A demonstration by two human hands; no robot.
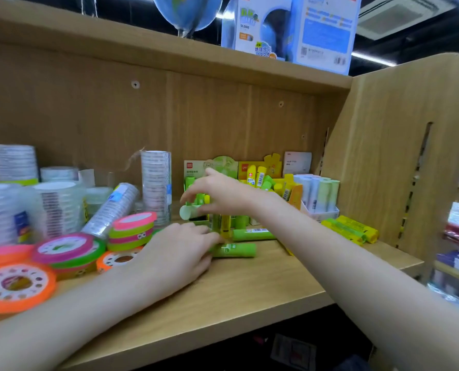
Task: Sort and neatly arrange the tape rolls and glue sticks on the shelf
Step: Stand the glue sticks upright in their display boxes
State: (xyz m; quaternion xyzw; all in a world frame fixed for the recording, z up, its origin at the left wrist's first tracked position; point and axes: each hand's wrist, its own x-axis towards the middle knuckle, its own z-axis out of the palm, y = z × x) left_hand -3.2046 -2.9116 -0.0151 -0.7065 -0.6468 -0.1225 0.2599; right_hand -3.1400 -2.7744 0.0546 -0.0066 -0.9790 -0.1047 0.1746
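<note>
1. Leftmost, on the light wooden shelf [249, 290], a flat orange tape roll with a printed white face [16, 286] lies at the front edge, with a pink-and-green tape roll [67, 250] just behind it.
2. Behind these stand stacked sleeves of clear tape rolls [57, 207], and one clear sleeve [113, 207] leans tilted against them.
3. A short stack of pink and green tape rolls [132, 231] sits near the middle, in front of a tall upright column of clear tape [156, 183].
4. The left hand [174, 258] lies low on the shelf, fingers stretched towards a green glue stick lying on its side [236, 250]; its fingertips touch that stick's left end, though whether they grip it cannot be told.
5. The right hand [217, 196] hovers above, its fingers curled round a pale green glue stick held sideways [189, 212], over a green display box of upright glue sticks [196, 167].
6. Another green glue stick [252, 234] lies flat behind the first.
7. A yellow box of yellow glue sticks [263, 170] stands further right, beside a white box of pale blue and green tubes [319, 194].
8. Rightmost, a bundle of wrapped yellow-green sticks [351, 230] lies near the wooden side panel [400, 156].
</note>
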